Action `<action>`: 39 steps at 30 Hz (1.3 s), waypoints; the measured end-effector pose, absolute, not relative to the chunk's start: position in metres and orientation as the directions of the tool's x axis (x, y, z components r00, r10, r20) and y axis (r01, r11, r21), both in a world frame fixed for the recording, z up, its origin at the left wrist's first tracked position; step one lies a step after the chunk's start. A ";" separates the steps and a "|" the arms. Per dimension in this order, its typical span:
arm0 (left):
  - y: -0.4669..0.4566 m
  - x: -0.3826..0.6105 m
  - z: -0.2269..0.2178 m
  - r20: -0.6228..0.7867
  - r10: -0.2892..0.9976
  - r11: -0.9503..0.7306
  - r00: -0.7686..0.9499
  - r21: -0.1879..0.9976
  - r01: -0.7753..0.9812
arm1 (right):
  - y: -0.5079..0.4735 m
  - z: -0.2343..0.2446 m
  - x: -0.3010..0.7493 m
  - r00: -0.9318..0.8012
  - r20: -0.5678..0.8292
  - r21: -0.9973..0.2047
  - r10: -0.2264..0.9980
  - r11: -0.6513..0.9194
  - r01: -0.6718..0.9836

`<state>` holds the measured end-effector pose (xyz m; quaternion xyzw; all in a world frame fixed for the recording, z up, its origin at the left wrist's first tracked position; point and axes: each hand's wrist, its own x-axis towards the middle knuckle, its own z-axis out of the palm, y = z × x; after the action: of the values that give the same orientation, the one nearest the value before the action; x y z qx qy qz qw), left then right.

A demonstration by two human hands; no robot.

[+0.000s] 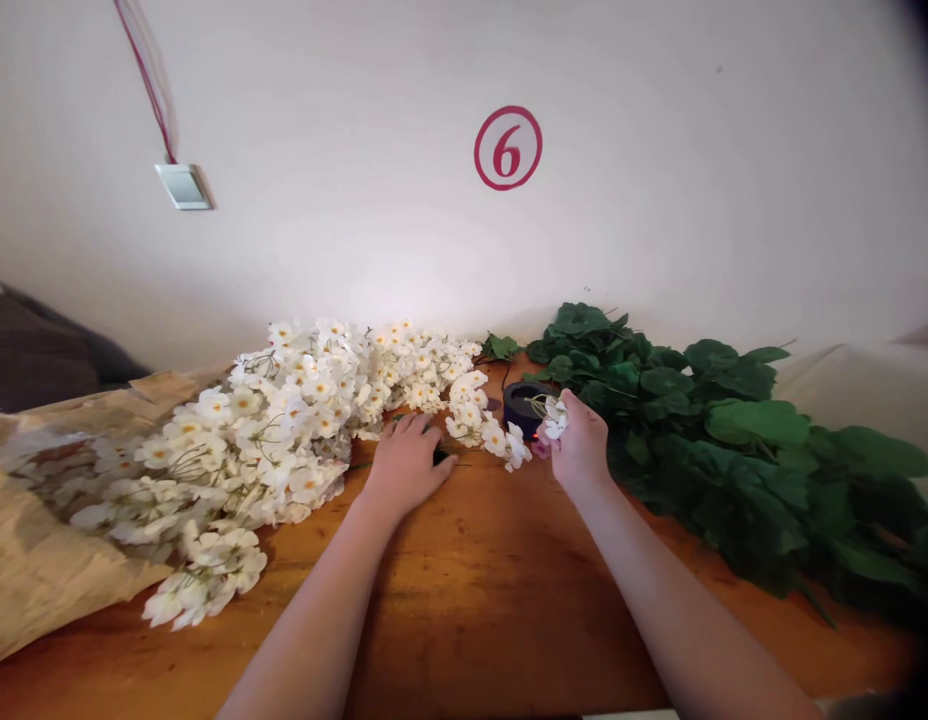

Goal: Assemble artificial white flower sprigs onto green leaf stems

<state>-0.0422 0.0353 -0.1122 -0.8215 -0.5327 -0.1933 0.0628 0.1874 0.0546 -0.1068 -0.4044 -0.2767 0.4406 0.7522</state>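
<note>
My right hand point(582, 440) is closed on a small white artificial flower point(555, 417), its thin stems showing at the fingertips. It holds the flower at the edge of a round black pot point(521, 405) with a small red light on its side. My left hand point(408, 457) lies palm down on the table with its fingers stretched out. Something dark green partly shows under it, mostly hidden. Just right of that hand, loose white blossoms point(494, 437) trail from a big heap of white artificial flowers point(284, 420). A small pink piece point(540, 450) sits below the pot.
Green artificial leaves point(704, 440) are piled along the right side of the wooden table point(479, 590). Brown wrapping paper point(51, 560) surrounds the flower heap at the left. Behind stands a white wall point(359, 200) with a switch point(184, 187) and a red circled 6 point(508, 148).
</note>
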 end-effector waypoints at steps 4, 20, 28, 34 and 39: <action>0.038 -0.042 -0.117 0.358 0.886 -0.342 0.296 0.072 0.937 | 0.056 -0.108 0.186 0.465 0.078 -0.848 0.882 0.304 -0.435; 0.066 -0.070 -0.133 0.169 0.906 -0.422 0.388 0.421 0.803 | 0.059 -0.113 0.190 0.466 0.106 -0.857 0.879 0.318 -0.405; 0.070 -0.070 -0.142 0.214 0.889 -0.456 0.405 0.321 0.830 | 0.057 -0.109 0.189 0.480 0.077 -0.865 0.874 0.297 -0.404; 0.059 -0.062 -0.139 0.360 0.843 -0.502 0.399 0.261 0.825 | 0.056 -0.109 0.191 0.481 0.100 -0.856 0.871 0.322 -0.405; 0.051 -0.053 -0.138 0.488 0.786 -0.529 0.380 0.212 0.822 | 0.059 -0.109 0.193 0.503 0.117 -0.861 0.857 0.339 -0.378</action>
<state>-0.0533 0.0505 -0.1378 -0.8299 -0.4842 -0.2750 0.0330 0.1925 0.0591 -0.1086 -0.4089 -0.2924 0.4039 0.7643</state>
